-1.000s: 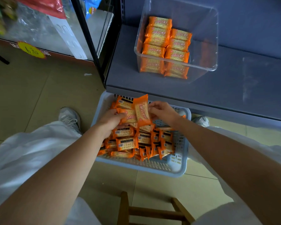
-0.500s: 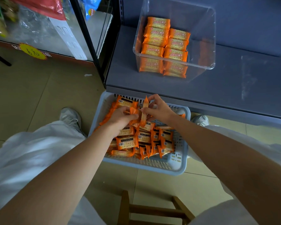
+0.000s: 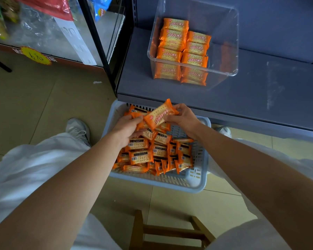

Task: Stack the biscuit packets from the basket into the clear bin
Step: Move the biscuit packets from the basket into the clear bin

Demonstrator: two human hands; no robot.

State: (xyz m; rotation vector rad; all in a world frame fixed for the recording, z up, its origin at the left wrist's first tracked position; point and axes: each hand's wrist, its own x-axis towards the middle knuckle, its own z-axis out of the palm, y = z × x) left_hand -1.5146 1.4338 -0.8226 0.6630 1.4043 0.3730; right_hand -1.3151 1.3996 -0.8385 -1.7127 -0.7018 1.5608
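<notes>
Stacking stood partly done: two stacks sat in the clear bin by the left edge of the shelf, while fingers of left hand and right hand pinched one packet over the heaped basket.

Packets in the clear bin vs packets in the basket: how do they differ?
Pose: the bin packets lie flat in two neat stacked columns; the basket packets are jumbled, some on edge.
Face: the bin packets show their lettered fronts; many basket packets show barcoded backs.
Place: the bin packets sit on the grey shelf; the basket packets are below its front edge.
Shared: same orange wrappers.
</notes>
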